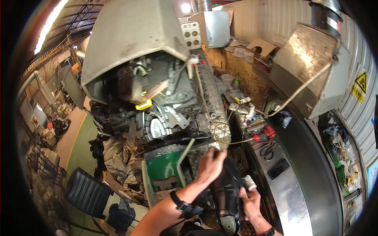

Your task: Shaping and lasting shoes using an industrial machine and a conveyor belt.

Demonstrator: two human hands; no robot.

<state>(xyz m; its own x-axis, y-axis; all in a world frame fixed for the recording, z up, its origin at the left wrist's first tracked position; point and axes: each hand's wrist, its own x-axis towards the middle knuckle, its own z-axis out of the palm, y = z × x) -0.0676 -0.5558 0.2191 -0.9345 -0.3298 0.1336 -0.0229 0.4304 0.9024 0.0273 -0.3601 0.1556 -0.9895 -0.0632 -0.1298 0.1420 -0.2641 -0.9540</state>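
A long black leather boot [226, 188] lies in front of me, its pale grey-green rounded end [228, 225] towards me. My left hand [211, 165] is closed at the boot's far end; the fingertips are partly hidden. To the right of the boot, my right hand [251, 202] is closed around a small crumpled white piece [249, 182], whose kind I cannot make out. Just beyond my hands stands a grimy machine with a big grey hood [134, 35], a yellow-edged part [144, 104] and a green tray [163, 167].
On the metal ledge at right lie a dark phone [278, 168], black scissors [267, 152] and a red tool [268, 132]. A dark conveyor belt [307, 169] runs beyond it. A black chair [88, 192] stands at left. A thin yellow hose [236, 142] loops ahead of my left hand.
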